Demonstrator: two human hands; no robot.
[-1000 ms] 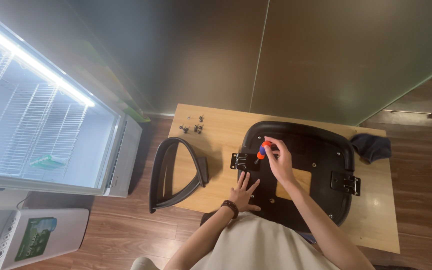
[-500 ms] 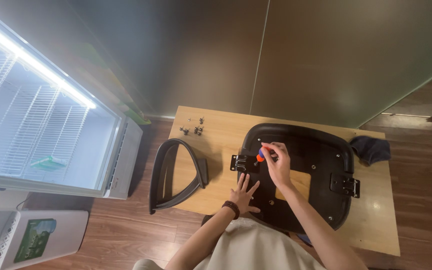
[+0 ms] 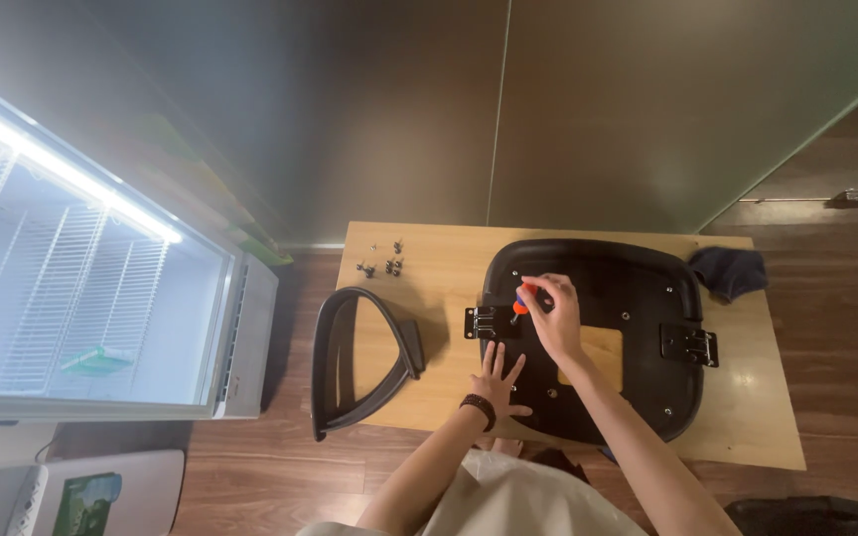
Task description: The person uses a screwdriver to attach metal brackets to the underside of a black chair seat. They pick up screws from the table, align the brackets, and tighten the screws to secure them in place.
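At frame centre, a black seat pan (image 3: 638, 298) is lying on the wooden table (image 3: 757, 417). An orange-handled screwdriver (image 3: 518, 301) is gripped by the right hand (image 3: 551, 310) above the left bracket (image 3: 482, 322). The left hand (image 3: 499, 377) is pressed flat, fingers spread, on the pan's lower left edge.

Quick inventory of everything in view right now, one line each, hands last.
Seat pan: 1, black, upside down on table.
Brackets: 2, dark metal, seat's left and right edges.
Armrest loop: 1, black, over table's left edge.
Screws: small cluster, dark, table's far-left corner.
Cloth: 1, dark, far-right corner.
Table: 1, light wood.
Fridge: 1, white, open, lit, left.
Screwdriver: 1, orange-handled, in right hand.
Left hand: flat on seat.
Right hand: grips screwdriver.
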